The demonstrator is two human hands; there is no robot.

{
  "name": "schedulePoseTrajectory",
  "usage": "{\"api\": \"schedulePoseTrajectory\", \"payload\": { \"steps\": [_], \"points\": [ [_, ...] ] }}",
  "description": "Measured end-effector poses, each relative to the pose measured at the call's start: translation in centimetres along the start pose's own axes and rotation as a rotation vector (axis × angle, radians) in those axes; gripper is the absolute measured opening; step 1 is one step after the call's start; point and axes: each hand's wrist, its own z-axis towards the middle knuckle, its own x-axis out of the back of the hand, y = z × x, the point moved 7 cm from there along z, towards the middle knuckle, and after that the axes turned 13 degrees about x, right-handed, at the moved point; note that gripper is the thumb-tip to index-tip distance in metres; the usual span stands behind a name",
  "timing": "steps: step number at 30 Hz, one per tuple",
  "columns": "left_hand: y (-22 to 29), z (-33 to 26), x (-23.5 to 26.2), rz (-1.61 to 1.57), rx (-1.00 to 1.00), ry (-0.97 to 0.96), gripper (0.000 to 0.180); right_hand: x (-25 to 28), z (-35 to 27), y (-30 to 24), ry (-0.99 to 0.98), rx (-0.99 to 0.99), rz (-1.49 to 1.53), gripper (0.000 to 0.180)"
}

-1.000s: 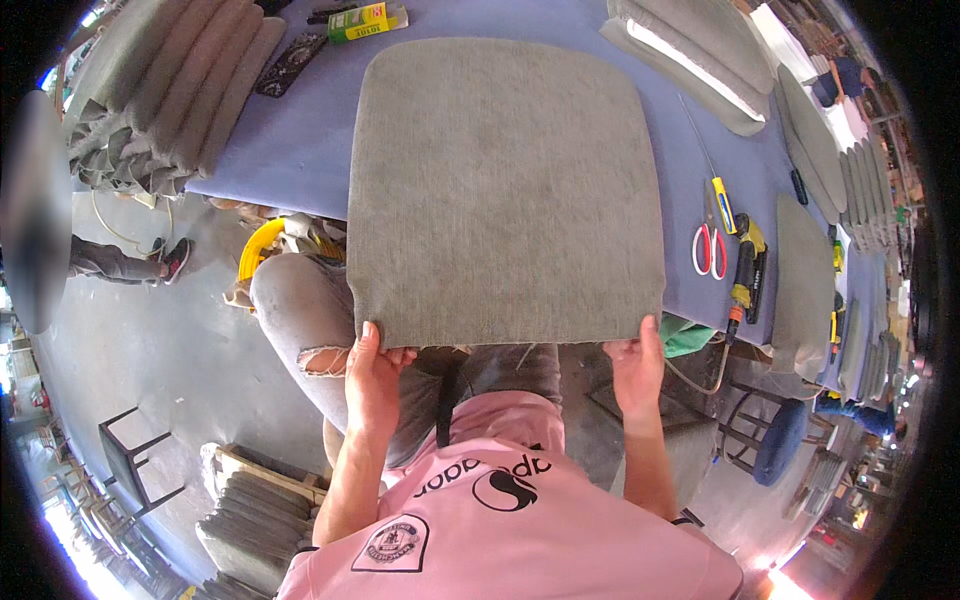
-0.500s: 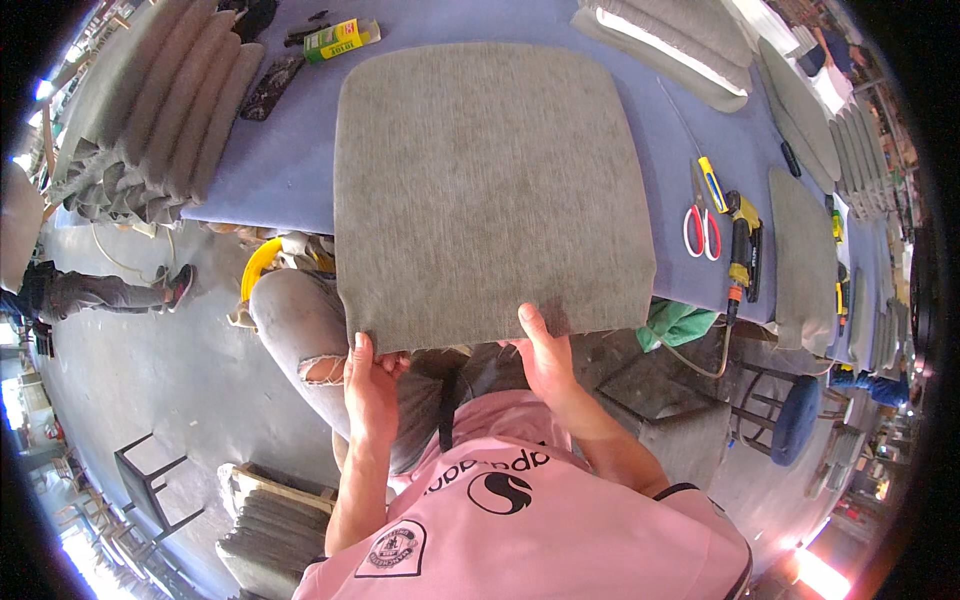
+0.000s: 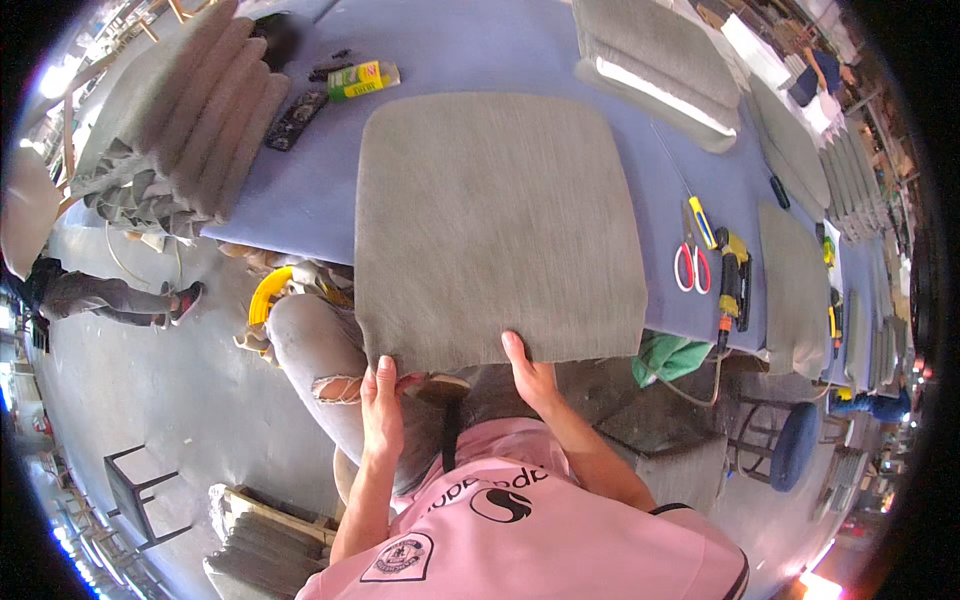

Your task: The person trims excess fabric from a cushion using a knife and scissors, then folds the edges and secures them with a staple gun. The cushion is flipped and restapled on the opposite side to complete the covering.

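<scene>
Now the right hand (image 3: 530, 375) has slid inward along the near edge of the grey cushion (image 3: 495, 225) on the worktop (image 3: 300, 200); both it and the left hand (image 3: 382, 405) pinch that edge.

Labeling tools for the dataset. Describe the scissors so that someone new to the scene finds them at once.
Start at the long blue-covered table and the big grey seat cushion held at its near edge. Go to the person's right of that cushion: the scissors lie flat on the blue cloth. Their red loop handles set them apart from the yellow-and-blue tool touching them and the black-and-yellow power tool beside them.
</scene>
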Motion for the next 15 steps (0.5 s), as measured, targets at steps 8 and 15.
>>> {"api": "schedulePoseTrajectory", "payload": {
  "steps": [8, 15],
  "points": [
    [13.6, -7.5, -3.8, 0.257, -0.641, -0.247, 0.03, 4.1, 3.2, -11.4, 0.188, -0.023, -0.052, 0.052],
    [28.3, -16.5, -5.7, 0.289, -1.126, -0.162, 0.034, -1.6, 12.3, -30.3, 0.313, 0.351, 0.052, 0.047]
  ]
}}
